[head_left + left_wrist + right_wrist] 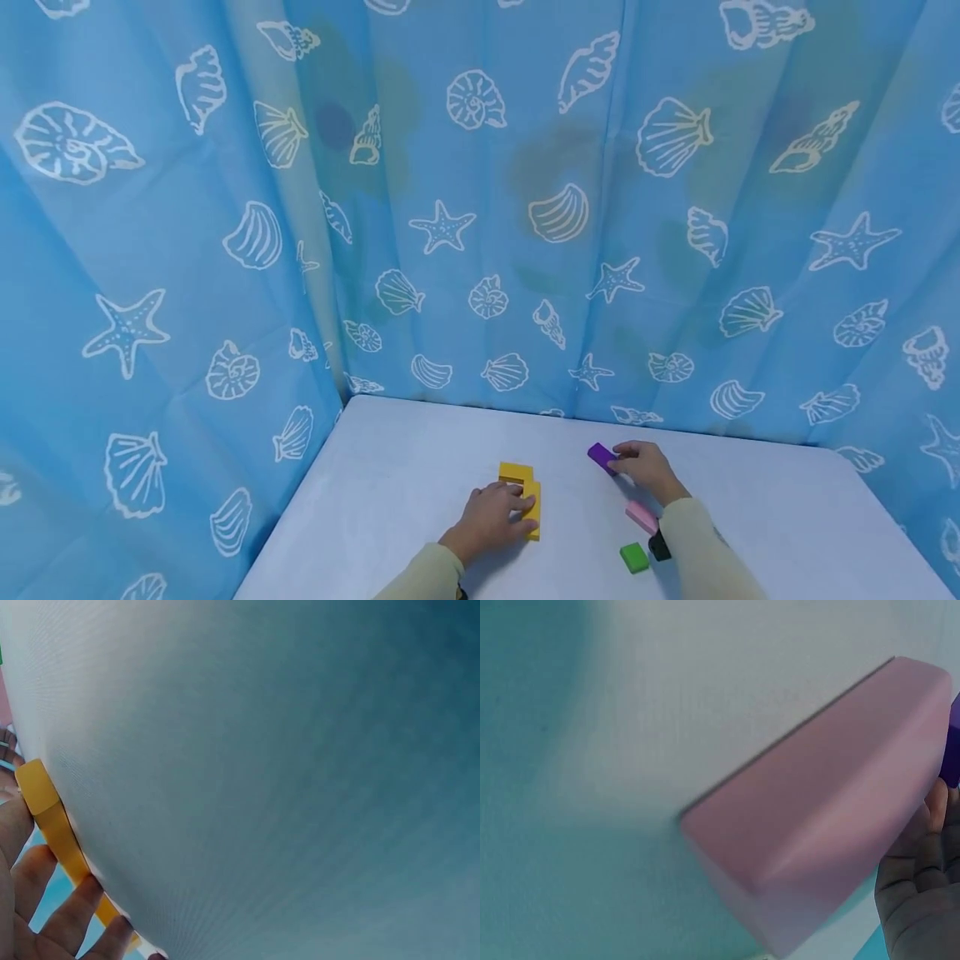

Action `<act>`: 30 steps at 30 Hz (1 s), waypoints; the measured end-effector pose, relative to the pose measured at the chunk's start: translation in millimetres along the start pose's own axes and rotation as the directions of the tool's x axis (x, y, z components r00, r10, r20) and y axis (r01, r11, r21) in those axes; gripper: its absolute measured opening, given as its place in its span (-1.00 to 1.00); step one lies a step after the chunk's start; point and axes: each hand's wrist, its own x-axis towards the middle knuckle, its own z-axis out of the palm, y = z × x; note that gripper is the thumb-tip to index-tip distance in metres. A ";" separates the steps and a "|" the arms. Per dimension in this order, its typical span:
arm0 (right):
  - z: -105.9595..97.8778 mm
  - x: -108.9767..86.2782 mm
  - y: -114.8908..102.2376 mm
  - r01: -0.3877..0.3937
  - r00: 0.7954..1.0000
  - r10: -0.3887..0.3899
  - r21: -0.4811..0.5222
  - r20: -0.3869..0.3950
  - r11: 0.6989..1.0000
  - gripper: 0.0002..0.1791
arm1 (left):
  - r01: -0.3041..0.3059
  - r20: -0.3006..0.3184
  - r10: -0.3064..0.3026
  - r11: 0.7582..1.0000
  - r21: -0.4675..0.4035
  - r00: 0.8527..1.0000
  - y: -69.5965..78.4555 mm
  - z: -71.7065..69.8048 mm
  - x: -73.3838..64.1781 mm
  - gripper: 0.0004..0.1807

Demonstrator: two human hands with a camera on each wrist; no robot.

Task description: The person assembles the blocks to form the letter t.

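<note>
Yellow blocks (pixel 516 472) lie together on the white table, one across the top and one running down the right side. My left hand (pixel 487 518) rests on them with its fingers spread and partly hides them. In the left wrist view, the fingertips touch the long side of a yellow block (pixel 61 841). My right hand (pixel 651 468) pinches the near end of a purple block (pixel 599 455) between thumb and forefinger. Under the right wrist lies a pink block (pixel 640 517), which looms large in the right wrist view.
A green block (pixel 634 557) lies nearer to me than the pink one, left of the black band (pixel 659 546) on the right wrist. Blue curtains (pixel 480 250) with white seashells and starfish stand behind and to the left of the white table (pixel 360 475).
</note>
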 end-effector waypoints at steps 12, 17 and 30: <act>4.8 -5.6 0.1 0.010 1.000 -0.010 -0.028 -0.002 1.000 -0.52 | 0.001 -0.008 -0.001 1.000 0.011 1.000 3.0 -0.2 -5.3 -0.49; 4.1 -9.6 -1.4 0.003 1.000 -0.004 -0.031 -0.003 1.000 -0.53 | -0.004 -0.017 0.004 1.000 0.017 1.000 3.2 1.4 -5.6 -0.49; 6.3 -2.1 4.1 0.036 0.999 -0.036 -0.061 0.003 0.997 -0.56 | 0.010 -0.008 -0.010 1.000 0.015 1.000 3.2 1.9 -2.4 -0.47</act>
